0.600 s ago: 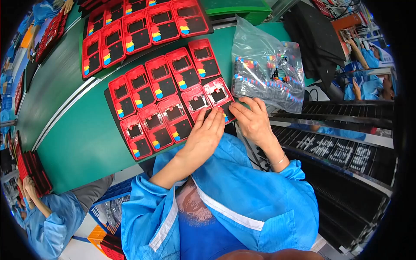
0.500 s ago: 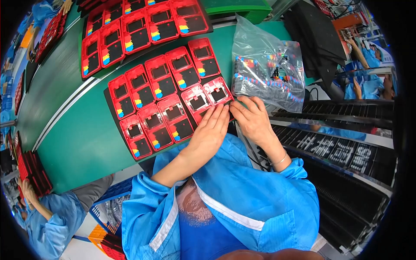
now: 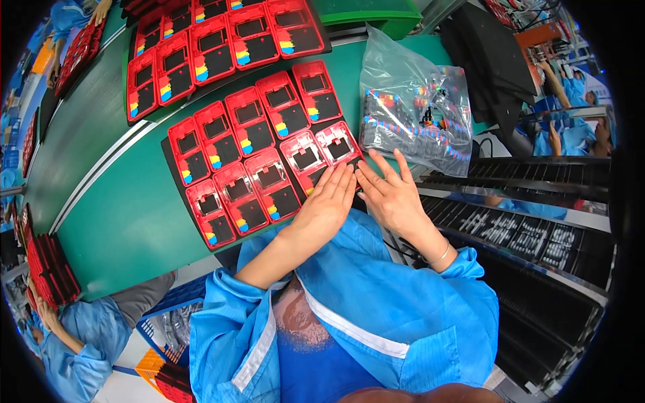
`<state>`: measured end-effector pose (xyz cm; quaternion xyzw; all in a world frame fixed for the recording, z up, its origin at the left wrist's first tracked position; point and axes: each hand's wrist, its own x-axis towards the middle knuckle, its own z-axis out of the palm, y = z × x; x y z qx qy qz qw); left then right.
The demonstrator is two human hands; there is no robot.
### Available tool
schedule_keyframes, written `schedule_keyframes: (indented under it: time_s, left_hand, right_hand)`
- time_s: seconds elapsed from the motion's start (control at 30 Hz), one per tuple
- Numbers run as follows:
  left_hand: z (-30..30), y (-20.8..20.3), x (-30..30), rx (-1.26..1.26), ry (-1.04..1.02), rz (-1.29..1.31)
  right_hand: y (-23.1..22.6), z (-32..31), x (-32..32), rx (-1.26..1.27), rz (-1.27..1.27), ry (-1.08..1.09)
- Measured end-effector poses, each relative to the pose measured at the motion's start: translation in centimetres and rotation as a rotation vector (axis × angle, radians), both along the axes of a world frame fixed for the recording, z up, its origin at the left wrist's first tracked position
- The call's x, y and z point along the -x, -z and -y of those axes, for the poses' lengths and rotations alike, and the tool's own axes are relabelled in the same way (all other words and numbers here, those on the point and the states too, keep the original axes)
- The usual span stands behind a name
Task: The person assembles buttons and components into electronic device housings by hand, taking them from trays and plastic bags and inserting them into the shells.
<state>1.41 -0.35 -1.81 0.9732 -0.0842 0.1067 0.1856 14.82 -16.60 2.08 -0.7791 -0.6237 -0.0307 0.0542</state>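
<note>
My left hand [image 3: 324,207] lies flat, fingers stretched out together, over the lower part of a red plastic case [image 3: 304,156] with a window opening. My right hand [image 3: 395,201] has its fingers apart, the fingertips at the right edge of the last red case [image 3: 338,143] in the near row, beside my left fingertips. Neither hand grasps anything visible. Both cases sit with several others in two rows on a black tray [image 3: 170,156]. Many cases carry a black panel with yellow, red and blue shapes; my fingers cover the lower parts of the two nearest my hands.
A clear plastic bag [image 3: 410,127] of small dark parts with coloured bits lies right of the tray. Farther back stands another tray of red cases [image 3: 252,33], beside a green bin [image 3: 369,17]. Black slotted racks [image 3: 531,228] stand at right. A co-worker's sleeve [image 3: 87,336] shows lower left.
My right hand has opened, its fingers spreading and straightening as it shifts slightly down. The left hand stays almost where it was on the case.
</note>
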Motion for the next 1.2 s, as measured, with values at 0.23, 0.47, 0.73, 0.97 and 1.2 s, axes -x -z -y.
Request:
schedule_keyframes:
  time_s: [0.23,0.47,0.73,0.97,1.2]
  left_hand:
    - [-3.4,-2.1,0.4,0.555,0.042,-0.064]
    - [-10.2,-1.3,-3.4,-0.017,-0.267,-0.025]
    - [-10.1,-0.1,-4.5,-0.252,-0.329,-0.076]
    - [-10.2,-0.8,-4.7,-0.155,-0.346,-0.078]
    - [-9.5,0.2,-5.1,-0.150,-0.410,-0.019]
  right_hand:
    - [-3.0,-1.0,-1.7,-0.004,-0.207,-0.047]
    - [0.4,-11.0,-6.8,-0.227,-0.019,-0.066]
    - [0.8,-11.9,-5.3,-0.120,0.155,0.032]
    - [0.3,-12.4,-4.2,-0.128,0.160,0.098]
    - [1.4,-11.6,-4.1,-0.202,0.026,0.081]
